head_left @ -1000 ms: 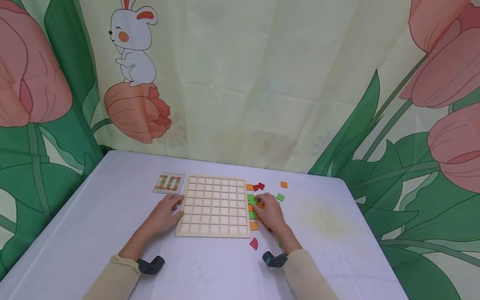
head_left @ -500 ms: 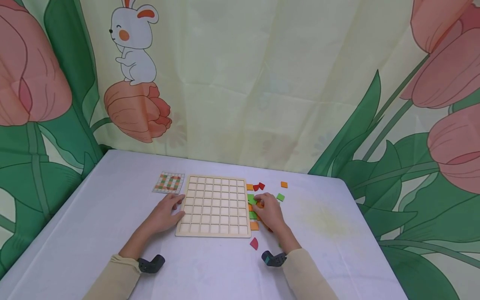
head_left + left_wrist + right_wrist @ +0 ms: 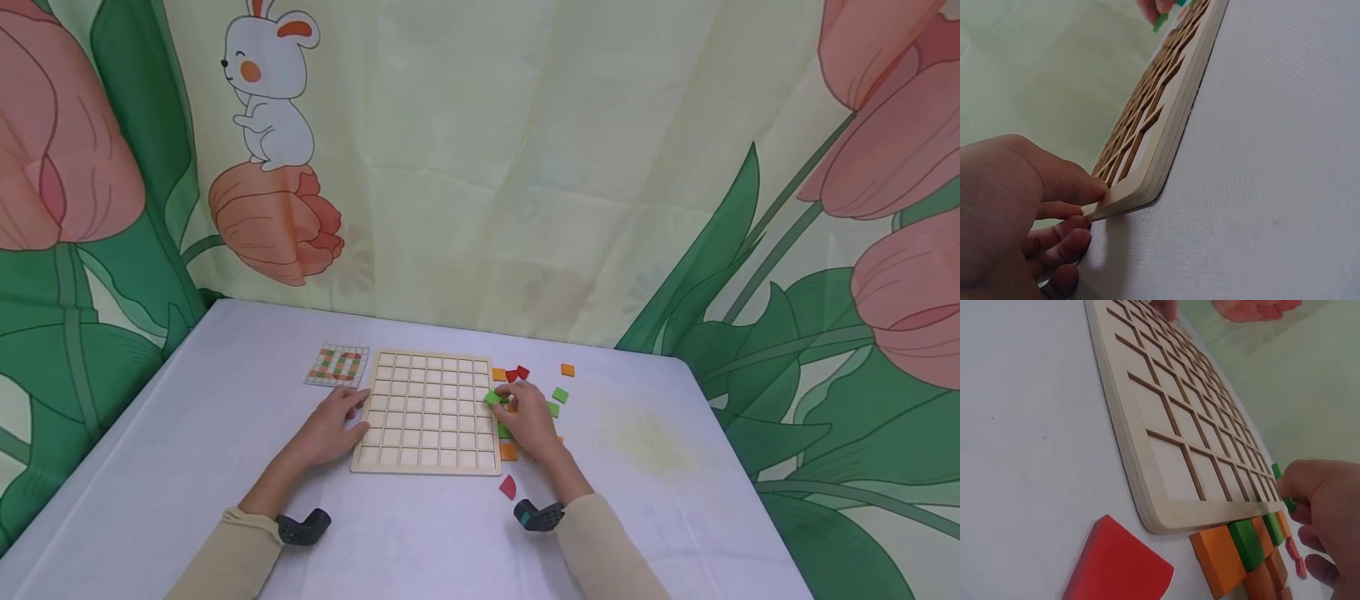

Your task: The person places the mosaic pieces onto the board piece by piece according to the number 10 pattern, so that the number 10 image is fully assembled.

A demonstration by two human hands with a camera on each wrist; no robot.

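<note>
Right hand (image 3: 529, 419) brings a green tile (image 3: 492, 398) over the edge of the wooden board (image 3: 431, 408)

Compared with half a second earlier, the right hand is shifted towards the board, and a second green tile (image 3: 552, 409) shows beside its outer side; the left hand (image 3: 330, 429) is unchanged. The right hand pinches the first tile between thumb and fingertips above the board's right rim; whether tile and rim touch, I cannot tell. The left hand rests against the opposite rim, thumb and forefinger apart, the other fingers loosely curved. The gridded board lies flat between both hands. Beside its right rim are a near orange tile (image 3: 508, 452) and, farther off, small red pieces (image 3: 522, 372). A red wedge (image 3: 507, 487) lies nearer the person; a patterned card (image 3: 337, 367) lies beyond the left hand.
</note>
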